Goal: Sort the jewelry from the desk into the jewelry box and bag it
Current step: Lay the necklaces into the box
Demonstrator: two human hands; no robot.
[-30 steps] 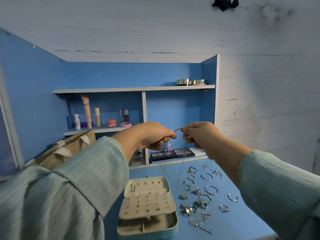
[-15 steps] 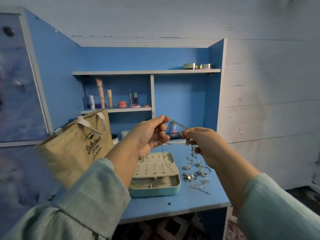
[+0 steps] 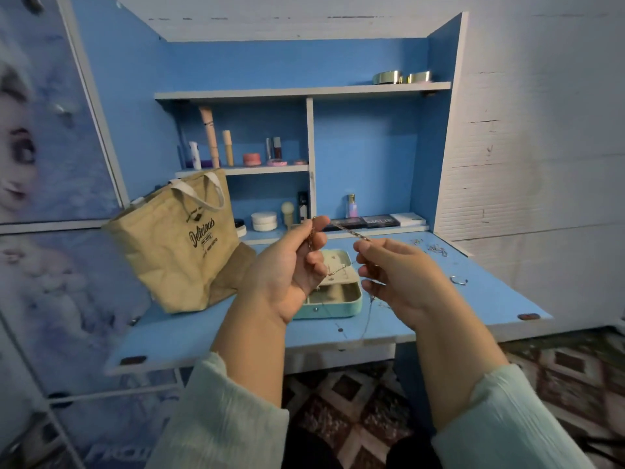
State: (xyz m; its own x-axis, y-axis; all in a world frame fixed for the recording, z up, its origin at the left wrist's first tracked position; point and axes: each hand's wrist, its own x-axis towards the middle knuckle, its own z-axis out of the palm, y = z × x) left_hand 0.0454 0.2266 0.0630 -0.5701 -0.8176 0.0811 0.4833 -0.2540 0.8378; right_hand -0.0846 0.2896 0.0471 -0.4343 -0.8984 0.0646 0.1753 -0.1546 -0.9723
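Observation:
A thin chain necklace (image 3: 348,231) is stretched in the air between both hands. My left hand (image 3: 287,275) pinches one end between thumb and fingers, and my right hand (image 3: 399,279) pinches the other end, with loose chain hanging below it. Behind the hands, on the blue desk (image 3: 490,299), lies the open mint jewelry box (image 3: 341,299), partly hidden by them. A tan paper tote bag (image 3: 179,245) stands to the box's left. Loose rings and chains (image 3: 436,250) lie at the desk's right side; others are hidden by my right hand.
Shelves behind the desk hold cosmetics (image 3: 236,154), a perfume bottle (image 3: 351,206) and eyeshadow palettes (image 3: 372,221). Gold tins (image 3: 399,77) sit on the top shelf. A printed cupboard door (image 3: 44,164) stands at left, a white wall at right, a patterned rug (image 3: 355,394) below.
The view has pulled back and down from the desk, bringing the tote bag and the floor into view. Both hands still hold the necklace, now lower and nearer to me.

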